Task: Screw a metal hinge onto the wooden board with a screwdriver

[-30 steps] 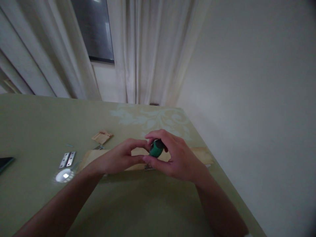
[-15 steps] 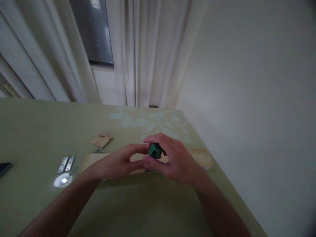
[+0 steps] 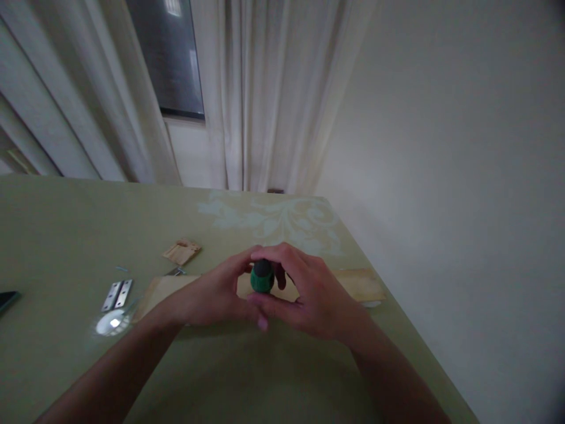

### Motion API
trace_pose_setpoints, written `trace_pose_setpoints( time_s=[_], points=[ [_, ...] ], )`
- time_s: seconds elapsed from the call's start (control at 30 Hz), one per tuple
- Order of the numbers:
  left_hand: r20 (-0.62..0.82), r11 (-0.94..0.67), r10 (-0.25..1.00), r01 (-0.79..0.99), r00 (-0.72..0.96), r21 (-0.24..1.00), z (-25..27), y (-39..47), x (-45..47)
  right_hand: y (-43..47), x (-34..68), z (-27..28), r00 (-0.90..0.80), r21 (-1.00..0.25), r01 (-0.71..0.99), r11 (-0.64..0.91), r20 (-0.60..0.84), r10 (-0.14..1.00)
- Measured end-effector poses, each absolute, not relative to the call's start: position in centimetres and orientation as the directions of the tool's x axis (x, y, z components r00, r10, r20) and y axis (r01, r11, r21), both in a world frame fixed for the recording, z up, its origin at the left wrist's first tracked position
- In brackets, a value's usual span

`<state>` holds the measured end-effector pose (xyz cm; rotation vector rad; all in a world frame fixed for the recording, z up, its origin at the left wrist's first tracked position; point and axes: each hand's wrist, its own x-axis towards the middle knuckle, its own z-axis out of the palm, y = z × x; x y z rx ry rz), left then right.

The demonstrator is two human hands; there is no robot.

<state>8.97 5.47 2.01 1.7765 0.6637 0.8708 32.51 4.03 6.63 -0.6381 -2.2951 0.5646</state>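
A green and black screwdriver [image 3: 262, 278] stands nearly upright over a long pale wooden board [image 3: 357, 285], seen from its handle end. My right hand [image 3: 304, 288] is closed around the handle, fingers over its far side and thumb at the near side. On the left, my left hand [image 3: 220, 291] curves about the tool, its fingers behind the handle and its thumb low at the board's near edge. What those left fingers grip is hidden. The screwdriver's tip is out of sight beneath the hands.
Left of the board lie a metal hinge [image 3: 117, 295], a shiny round light reflection and a small screw [image 3: 122, 269]. A wooden piece [image 3: 182, 251] rests behind the board, near more metal parts [image 3: 176, 271]. A dark device [image 3: 7, 299] sits far left. A wall borders the table's right side.
The screwdriver handle has shifted left and stands with its black end showing more. My left thumb has moved down to the near side; the right hand has turned slightly around the handle.
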Motion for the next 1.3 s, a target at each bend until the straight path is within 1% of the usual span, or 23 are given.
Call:
trace_pose_setpoints(
  time_s=[0.07, 0.1, 0.13, 0.23, 0.27, 0.37, 0.43, 0.57, 0.63, 0.73, 0.87, 0.9, 1.0, 1.1, 1.17, 1.3],
  points=[
    [0.238, -0.345, 0.701, 0.029, 0.672, 0.938, 2.1, 5.6, 8.7, 3.9, 32.5, 6.6, -0.643, -0.548, 0.296, 0.783, 0.492, 0.587],
    [0.237, -0.351, 0.686, 0.027, 0.687, 0.936, 2.1, 5.6, 8.7, 3.9, 32.5, 6.6, -0.638, -0.547, 0.297, 0.782, 0.496, 0.589],
    [0.244, -0.356, 0.698, 0.031, 0.673, 0.934, 2.0, 5.7, 8.8, 3.9, 32.4, 6.7, -0.636, -0.546, 0.292, 0.785, 0.502, 0.586],
    [0.276, -0.365, 0.793, 0.062, 0.543, 0.929, 2.0, 5.7, 9.2, 4.0, 32.4, 6.7, -0.649, -0.518, 0.253, 0.818, 0.536, 0.54],
    [0.277, -0.366, 0.807, 0.075, 0.521, 0.927, 2.1, 5.6, 9.4, 4.1, 32.4, 6.7, -0.652, -0.504, 0.245, 0.828, 0.546, 0.526],
    [0.247, -0.381, 0.775, 0.118, 0.582, 0.917, 2.4, 5.4, 9.6, 4.3, 32.5, 6.8, -0.641, -0.483, 0.272, 0.832, 0.554, 0.531],
    [0.257, -0.41, 0.749, 0.123, 0.61, 0.904, 2.5, 5.4, 9.5, 4.3, 32.6, 6.8, -0.63, -0.484, 0.28, 0.829, 0.559, 0.539],
    [0.305, -0.413, 0.775, 0.078, 0.554, 0.908, 2.0, 5.8, 9.4, 4.4, 32.6, 6.8, -0.632, -0.487, 0.254, 0.836, 0.571, 0.525],
    [0.3, -0.394, 0.756, 0.038, 0.581, 0.918, 1.6, 5.8, 9.3, 4.4, 32.6, 6.8, -0.626, -0.478, 0.258, 0.84, 0.58, 0.522],
    [0.288, -0.395, 0.711, 0.026, 0.641, 0.918, 1.4, 5.8, 9.3, 4.4, 32.6, 6.8, -0.616, -0.462, 0.268, 0.845, 0.592, 0.519],
    [0.319, -0.418, 0.789, 0.079, 0.525, 0.905, 1.5, 5.5, 9.5, 4.3, 32.5, 6.8, -0.619, -0.48, 0.275, 0.833, 0.574, 0.536],
    [0.315, -0.423, 0.787, 0.094, 0.53, 0.901, 1.6, 5.5, 9.6, 4.3, 32.5, 6.8, -0.617, -0.482, 0.28, 0.83, 0.572, 0.54],
    [0.278, -0.452, 0.732, 0.138, 0.622, 0.881, 2.0, 5.4, 9.4, 4.4, 32.4, 6.7, -0.609, -0.472, 0.29, 0.832, 0.58, 0.541],
    [0.284, -0.453, 0.762, 0.166, 0.582, 0.876, 2.1, 5.5, 9.3, 4.4, 32.3, 6.6, -0.618, -0.477, 0.275, 0.835, 0.578, 0.534],
    [0.282, -0.429, 0.777, 0.146, 0.563, 0.892, 2.0, 5.6, 9.3, 4.3, 32.2, 6.5, -0.625, -0.481, 0.268, 0.835, 0.573, 0.531],
    [0.202, -0.38, 0.716, 0.13, 0.668, 0.916, 2.0, 5.6, 9.6, 4.2, 32.0, 6.2, -0.607, -0.499, 0.293, 0.815, 0.562, 0.562]
  ],
)
